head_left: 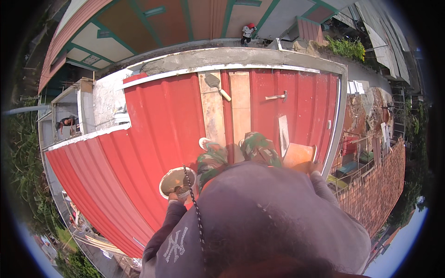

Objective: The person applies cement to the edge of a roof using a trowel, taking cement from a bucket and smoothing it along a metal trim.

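Observation:
My left hand is closed at the near rim of a pale round bucket, which has grey smears on its inside wall. Something dark shows inside it beside the hand, too small to make out. On the other side, my right hand grips the edge of an orange bucket that lies tilted on the roof. Beyond my feet, a trowel with a pale handle rests across a wooden plank. A claw hammer lies on the red sheeting to its right.
I am on a ribbed red metal roof. A second plank and a narrow board lie on it. Cemented wall tops border the far side. Two people, one in red headwear and one at left, are below.

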A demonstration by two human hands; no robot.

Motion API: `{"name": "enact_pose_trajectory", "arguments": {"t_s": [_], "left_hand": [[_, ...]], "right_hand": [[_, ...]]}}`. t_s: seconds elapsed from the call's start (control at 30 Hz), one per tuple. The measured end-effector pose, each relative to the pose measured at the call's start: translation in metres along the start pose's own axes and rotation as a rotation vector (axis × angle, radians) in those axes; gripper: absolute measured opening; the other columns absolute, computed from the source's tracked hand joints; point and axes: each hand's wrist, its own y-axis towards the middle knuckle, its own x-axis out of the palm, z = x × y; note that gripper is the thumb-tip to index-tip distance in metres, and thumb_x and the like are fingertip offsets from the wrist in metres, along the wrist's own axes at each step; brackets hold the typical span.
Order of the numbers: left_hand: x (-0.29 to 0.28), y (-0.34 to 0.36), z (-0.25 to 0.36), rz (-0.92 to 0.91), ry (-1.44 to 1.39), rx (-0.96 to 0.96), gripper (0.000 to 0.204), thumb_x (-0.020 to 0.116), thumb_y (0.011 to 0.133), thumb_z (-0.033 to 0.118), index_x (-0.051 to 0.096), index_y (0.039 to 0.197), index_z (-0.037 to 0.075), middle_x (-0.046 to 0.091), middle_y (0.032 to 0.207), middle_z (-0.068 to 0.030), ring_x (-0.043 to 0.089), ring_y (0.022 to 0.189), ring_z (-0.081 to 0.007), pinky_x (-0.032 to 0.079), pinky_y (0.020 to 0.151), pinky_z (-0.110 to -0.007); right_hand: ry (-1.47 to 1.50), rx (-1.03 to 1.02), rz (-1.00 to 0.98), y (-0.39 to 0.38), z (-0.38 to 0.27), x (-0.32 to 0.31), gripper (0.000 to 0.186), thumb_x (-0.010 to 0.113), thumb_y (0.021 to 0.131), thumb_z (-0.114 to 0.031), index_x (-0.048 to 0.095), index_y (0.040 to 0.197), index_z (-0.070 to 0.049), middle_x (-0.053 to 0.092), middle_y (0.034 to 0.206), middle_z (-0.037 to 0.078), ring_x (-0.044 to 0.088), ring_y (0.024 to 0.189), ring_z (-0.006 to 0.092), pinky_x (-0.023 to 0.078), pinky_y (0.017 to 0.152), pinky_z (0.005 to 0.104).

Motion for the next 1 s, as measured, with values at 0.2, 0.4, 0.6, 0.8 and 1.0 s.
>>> {"name": "enact_pose_trajectory", "arguments": {"t_s": [0.2,0.4,0.6,0.8,1.0], "left_hand": [[-0.014,-0.007,0.073,0.171,-0.423,0.032,0.053,0.076,0.096,0.025,0.06,0.141,0.003,0.073,0.124,-0.014,0.076,0.103,-0.0287,0.065,0.078,-0.045],[0.001,0.0,0.2,0.238,-0.97,0.089,0.056,0.063,0.109,0.025,0.046,0.153,-0.004,0.065,0.139,-0.0196,0.075,0.109,-0.0342,0.069,0.082,-0.048],[0.049,-0.018,0.314,0.01,-1.016,0.343,0.067,0.067,0.101,0.009,0.037,0.161,0.003,0.063,0.139,-0.0228,0.074,0.111,-0.0386,0.069,0.085,-0.054],[0.083,-0.106,0.404,-0.256,-1.017,0.316,0.068,0.065,0.098,0.004,0.036,0.159,0.005,0.062,0.141,-0.0213,0.074,0.111,-0.038,0.067,0.089,-0.058],[0.09,-0.101,0.393,-0.355,-1.152,0.494,0.053,0.072,0.105,0.019,0.051,0.152,0.003,0.07,0.138,-0.0124,0.075,0.115,-0.0277,0.064,0.097,-0.044]], "right_hand": [[-0.015,0.308,-0.047,-0.051,0.007,-0.015,0.033,0.077,0.089,-0.026,0.078,0.107,0.001,0.079,0.1,0.026,0.079,0.096,0.041,0.059,0.085,0.0487],[0.148,-0.01,0.067,-0.022,-0.091,-0.005,0.029,0.075,0.093,-0.021,0.07,0.108,0.004,0.076,0.096,0.025,0.075,0.091,0.0431,0.056,0.083,0.0526],[0.425,-0.684,0.128,-0.034,-0.301,-0.078,0.027,0.072,0.098,-0.013,0.066,0.12,0.002,0.066,0.118,0.025,0.067,0.111,0.0413,0.054,0.093,0.0489],[0.603,-1.331,-0.039,-0.119,-0.429,-0.191,0.029,0.073,0.093,-0.003,0.067,0.121,-0.002,0.065,0.117,0.02,0.066,0.107,0.0403,0.055,0.092,0.0468],[0.266,-1.839,-0.262,-0.129,-0.451,-0.193,0.033,0.077,0.081,-0.002,0.071,0.113,-0.009,0.064,0.128,0.014,0.058,0.133,0.0382,0.042,0.119,0.0558]]}}
